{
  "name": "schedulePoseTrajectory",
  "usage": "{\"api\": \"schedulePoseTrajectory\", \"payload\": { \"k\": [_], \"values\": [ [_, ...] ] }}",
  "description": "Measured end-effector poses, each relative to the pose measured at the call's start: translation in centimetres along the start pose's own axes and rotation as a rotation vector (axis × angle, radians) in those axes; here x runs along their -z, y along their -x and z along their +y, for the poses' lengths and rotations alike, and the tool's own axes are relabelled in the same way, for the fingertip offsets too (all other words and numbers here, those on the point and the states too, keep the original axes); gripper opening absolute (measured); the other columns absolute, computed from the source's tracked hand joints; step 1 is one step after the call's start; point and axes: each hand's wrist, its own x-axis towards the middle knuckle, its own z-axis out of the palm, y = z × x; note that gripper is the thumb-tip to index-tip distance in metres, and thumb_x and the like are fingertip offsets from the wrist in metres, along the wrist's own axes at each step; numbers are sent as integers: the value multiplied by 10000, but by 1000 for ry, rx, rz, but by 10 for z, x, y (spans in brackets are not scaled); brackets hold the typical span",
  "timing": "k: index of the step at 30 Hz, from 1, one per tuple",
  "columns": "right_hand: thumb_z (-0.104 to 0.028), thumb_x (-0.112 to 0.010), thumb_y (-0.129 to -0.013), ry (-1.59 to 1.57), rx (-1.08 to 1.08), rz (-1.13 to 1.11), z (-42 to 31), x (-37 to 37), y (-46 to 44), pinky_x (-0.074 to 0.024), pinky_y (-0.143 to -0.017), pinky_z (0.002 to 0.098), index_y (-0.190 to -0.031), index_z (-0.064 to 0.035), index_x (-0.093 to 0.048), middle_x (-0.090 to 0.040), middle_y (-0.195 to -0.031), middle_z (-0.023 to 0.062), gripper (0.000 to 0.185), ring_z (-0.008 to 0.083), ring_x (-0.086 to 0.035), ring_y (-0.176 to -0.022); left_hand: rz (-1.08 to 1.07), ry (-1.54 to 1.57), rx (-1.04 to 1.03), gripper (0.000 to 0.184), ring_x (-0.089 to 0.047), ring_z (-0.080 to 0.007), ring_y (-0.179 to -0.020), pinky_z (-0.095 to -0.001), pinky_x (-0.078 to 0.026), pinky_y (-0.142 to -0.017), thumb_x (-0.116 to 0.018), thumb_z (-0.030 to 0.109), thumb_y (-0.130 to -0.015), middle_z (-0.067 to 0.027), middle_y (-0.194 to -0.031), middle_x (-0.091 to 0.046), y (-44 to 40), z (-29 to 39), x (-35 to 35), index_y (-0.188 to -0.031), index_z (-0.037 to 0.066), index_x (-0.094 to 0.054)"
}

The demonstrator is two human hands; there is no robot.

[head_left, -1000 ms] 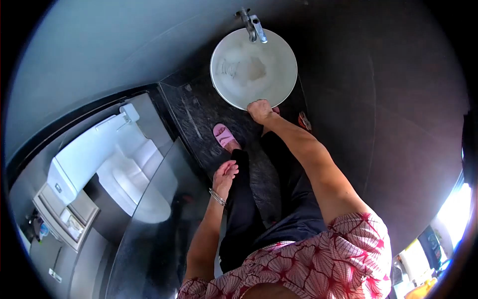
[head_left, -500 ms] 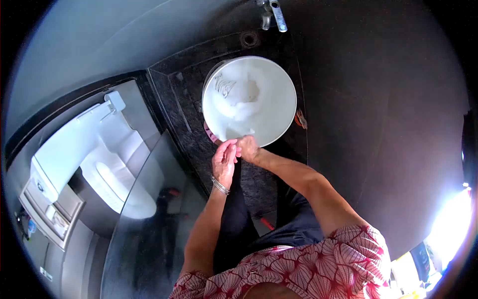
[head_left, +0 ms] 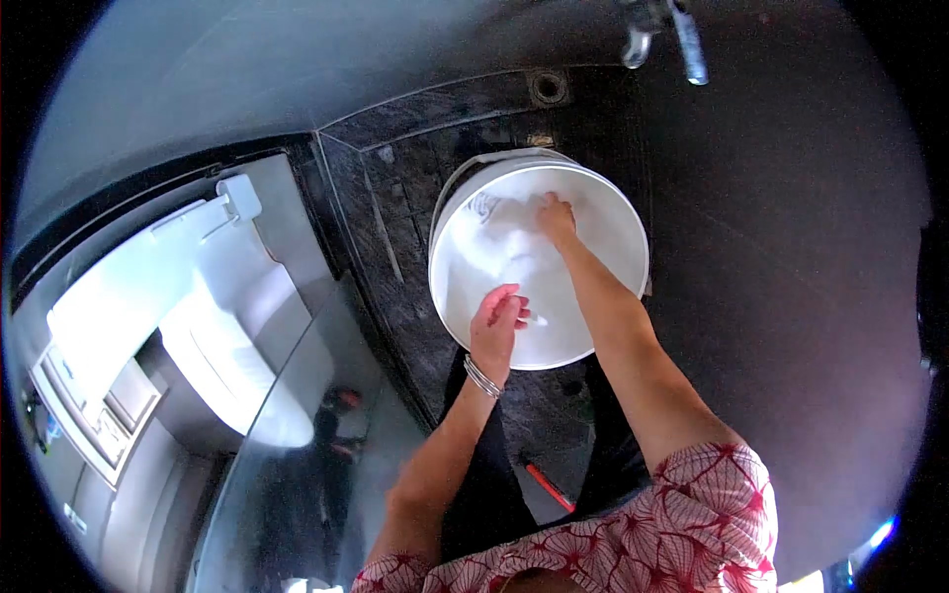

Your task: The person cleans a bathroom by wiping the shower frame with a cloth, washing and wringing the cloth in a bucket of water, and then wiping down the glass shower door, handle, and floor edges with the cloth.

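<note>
A white bucket (head_left: 563, 341) is being seen mid-scene, over the dark floor (head_left: 410, 296) and just beyond the legs (head_left: 484, 484); whether its base is being borne by the floor cannot be told. Inside it, a dark-lined patch (head_left: 482, 208) is being shown near the far left wall. The bucket is being reached into by the right hand (head_left: 557, 215), its fingers being bent toward the far inner wall; whether anything is being pinched cannot be told. The left hand (head_left: 502, 314) is being held over the near part of the mouth, its fingers being loosely curled and slightly spread. Bracelets (head_left: 482, 378) are being worn on its wrist. A red strip (head_left: 550, 487) is being framed by the legs. Beyond the bucket, a drain (head_left: 548, 88) is being left uncovered, with a tap (head_left: 638, 49) being seen at far right. At left, a toilet (head_left: 222, 346) is being partly screened by a glass panel (head_left: 381, 395).
</note>
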Motion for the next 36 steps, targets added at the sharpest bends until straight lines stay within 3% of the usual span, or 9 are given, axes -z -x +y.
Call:
{"api": "schedulePoseTrajectory", "payload": {
  "k": [5, 10, 17, 19, 21, 28, 30, 34, 36],
  "values": [
    [-178, -501, -735, -44, -384, 427, -13, -88, -27, -416, -775, 479, -1017, -6, -495, -508, -993, 225, 330, 368, -523, -888, -86, -33, 71, 343, -536, -152, -854, -284, -449, -723, -485, 173, -854, -77, -1007, -537, -17, 1, 4, -1173, 61, -425],
    [-193, -500, -734, 230, 214, -225, -11, -66, -20, -436, -769, 473, -995, 4, -525, -526, -1018, 187, 328, 326, -553, -893, -21, 88, 160, 419, -506, -172, -921, -326, -439, -757, -506, 214, -844, -77, -1077, -488, -40, 5, -1, -1222, 98, -364],
    [-165, -481, -718, 263, -170, 101, -23, -65, -31, -442, -761, 418, -941, -48, -594, -592, -926, 119, 276, 271, -565, -881, 206, 232, 304, 561, -472, -274, -945, -411, -453, -766, -420, 415, -870, -129, -1219, -348, -71, -22, 6, -1295, 116, -210],
    [-232, -480, -785, -239, 181, 136, -42, -55, -3, -397, -854, 358, -1010, -3, -563, -585, -999, 140, 332, 245, -542, -945, 281, 293, 324, 557, -470, -276, -955, -434, -447, -773, -416, 440, -863, -124, -1207, -371, -85, -25, -2, -1286, 121, -245],
    [-308, -549, -784, -949, -20, -123, -75, -35, 29, -445, -775, 312, -1083, -4, -505, -587, -972, 131, 429, 204, -557, -882, 405, 330, 347, 556, -468, -279, -965, -457, -442, -780, -412, 465, -856, -120, -1194, -395, -100, -40, 22, -1277, 127, -279],
    [-251, -542, -807, -934, 152, -217, -138, 48, 148, -450, -729, 287, -1012, -35, -559, -608, -854, 96, 298, 148, -559, -801, 16, 815, 305, 581, -475, -268, -986, -444, -395, -869, -474, 497, -788, -71, -1141, -467, -102, -47, 56, -1222, 119, -394],
    [-246, -518, -814, -778, 219, -135, -141, 45, 139, -464, -694, 310, -951, -35, -571, -607, -776, 132, 256, 205, -586, -761, -201, 796, -200, 581, -484, -265, -965, -389, -392, -883, -477, 497, -780, -52, -1102, -494, -102, -76, 55, -1203, 108, -394],
    [-228, -478, -805, -234, 319, 38, -126, 11, 78, -467, -583, 404, -823, -39, -555, -570, -748, 210, 205, 358, -558, -672, -888, 1107, -295, 357, -485, -174, -1006, -301, -408, -825, -428, 304, -867, -67, -1078, -521, -153, -155, 67, -1145, 80, -439],
    [-207, -477, -792, -91, 408, 94, -75, -37, 17, -486, -567, 428, -859, -32, -537, -590, -737, 189, 197, 307, -602, -684, -44, -507, -384, 287, -521, -178, -941, -284, -418, -781, -420, 149, -853, -55, -1014, -542, -71, -60, 37, -1126, 67, -456]
  ]
}}
